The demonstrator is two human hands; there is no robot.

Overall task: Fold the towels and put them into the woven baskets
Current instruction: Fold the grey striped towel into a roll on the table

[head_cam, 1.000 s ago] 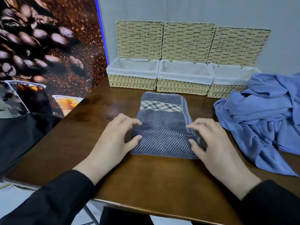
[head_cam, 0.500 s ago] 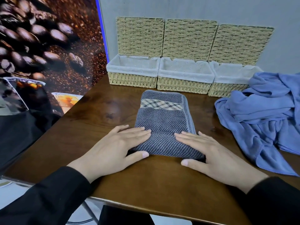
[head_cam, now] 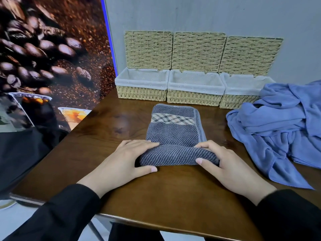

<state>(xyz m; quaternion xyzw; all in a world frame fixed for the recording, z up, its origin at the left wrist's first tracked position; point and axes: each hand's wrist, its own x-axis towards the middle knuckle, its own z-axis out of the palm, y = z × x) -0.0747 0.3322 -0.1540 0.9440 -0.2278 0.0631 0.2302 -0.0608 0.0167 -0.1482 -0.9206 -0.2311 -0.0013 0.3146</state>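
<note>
Head view: grey striped towel (head_cam: 175, 136) lay on desk (head_cam: 173, 192) between hands, near edge now lifted and rolled. Left hand (head_cam: 121, 162) and right hand (head_cam: 231, 167) each gripped one end of roll, thumbs under, fingers curled over; half second before, palms pressed flat. Next fold appeared begun. Beyond hands: three woven baskets (head_cam: 194, 97), none holding towels. Right of right hand: crumpled blue towel (head_cam: 281, 129), unfolded.

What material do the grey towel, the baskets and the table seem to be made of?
Grey towel: seemingly cotton terry, ribbed diagonal weave, matte. Baskets: woven straw-like or paper rope, with pale cloth liners. Table: dark wood or veneer, glossy, showing grain and reflections.
</note>
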